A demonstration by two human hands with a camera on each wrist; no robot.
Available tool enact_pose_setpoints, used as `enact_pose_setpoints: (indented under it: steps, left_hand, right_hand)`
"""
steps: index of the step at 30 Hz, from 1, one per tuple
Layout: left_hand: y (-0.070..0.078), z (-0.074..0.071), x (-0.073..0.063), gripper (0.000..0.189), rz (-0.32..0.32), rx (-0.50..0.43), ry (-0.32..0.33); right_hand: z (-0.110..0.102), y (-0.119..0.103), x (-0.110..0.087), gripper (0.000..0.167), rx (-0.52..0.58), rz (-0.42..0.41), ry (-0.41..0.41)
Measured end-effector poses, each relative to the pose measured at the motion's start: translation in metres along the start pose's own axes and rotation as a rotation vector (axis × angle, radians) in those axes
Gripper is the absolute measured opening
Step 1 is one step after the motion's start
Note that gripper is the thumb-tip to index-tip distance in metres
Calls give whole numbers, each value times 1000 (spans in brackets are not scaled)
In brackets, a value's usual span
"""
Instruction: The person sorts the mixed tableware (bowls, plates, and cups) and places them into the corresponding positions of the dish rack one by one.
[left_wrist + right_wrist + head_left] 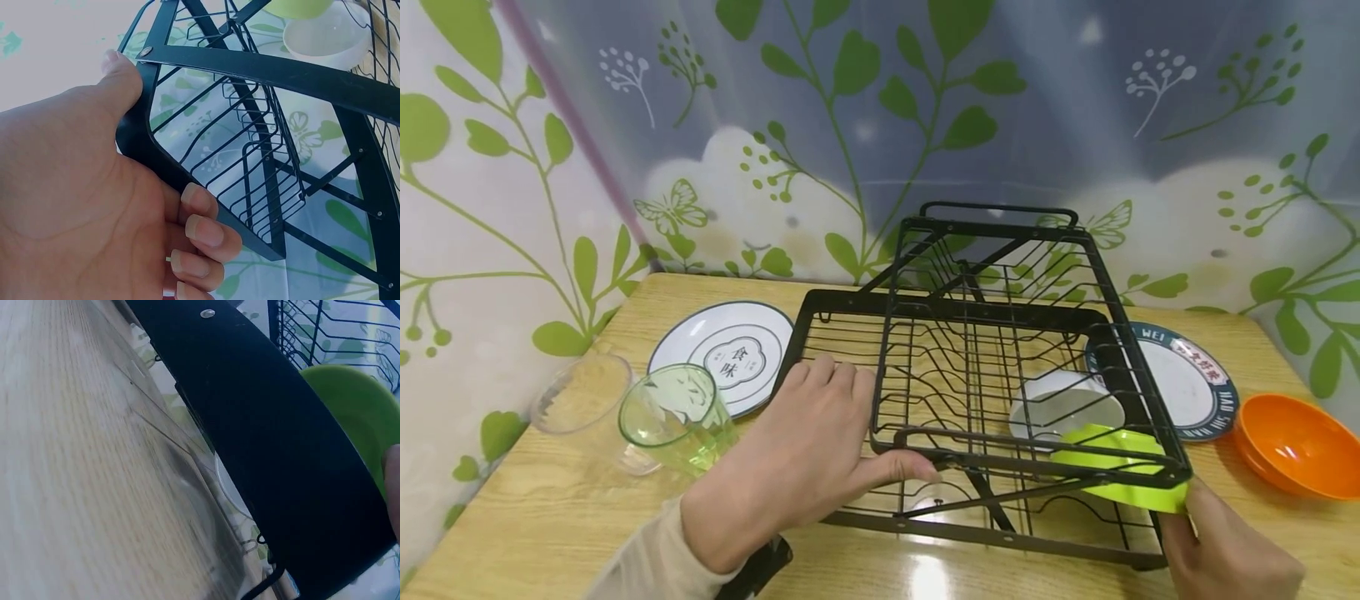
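A black two-tier wire dish rack (947,531) stands on the wooden table. My left hand (797,442) grips the front left corner of its upper tier, thumb along the front rail; in the left wrist view the fingertips (205,231) curl by the frame bar. At the rack's right side my right hand (1232,542) holds a lime-green bowl (1150,496), tilted between the tiers. Its thumb (392,487) lies on the bowl in the right wrist view; the other fingers are hidden. A white bowl (1060,404) sits in the lower tier, behind the green one.
Left of the rack are a white plate (688,346), a clear cup (580,408) and a green transparent cup (673,417). To the right, a blue-rimmed plate (1180,392) lies beside an orange bowl (1300,450). A leaf-patterned wall covering (820,167) borders the table.
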State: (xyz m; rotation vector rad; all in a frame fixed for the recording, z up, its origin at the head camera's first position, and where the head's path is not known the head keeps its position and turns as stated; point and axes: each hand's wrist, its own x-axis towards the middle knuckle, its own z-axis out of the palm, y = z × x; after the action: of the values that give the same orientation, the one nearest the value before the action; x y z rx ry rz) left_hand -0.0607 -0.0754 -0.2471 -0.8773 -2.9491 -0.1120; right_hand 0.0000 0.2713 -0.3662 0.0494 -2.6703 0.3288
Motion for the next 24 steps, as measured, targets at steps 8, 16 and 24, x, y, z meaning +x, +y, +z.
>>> enact_pose_setpoints:
  steps: [8, 16, 24]
  left_hand:
    - [4, -1, 4, 74, 0, 24, -1]
    - [6, -3, 5, 74, -10, 43, -42]
    - [8, -2, 7, 74, -7, 37, -32]
  right_hand:
    - [16, -17, 7, 48, -33, -153, 407]
    - [26, -20, 13, 40, -36, -160, 525]
    - [30, -14, 24, 39, -39, -223, 577]
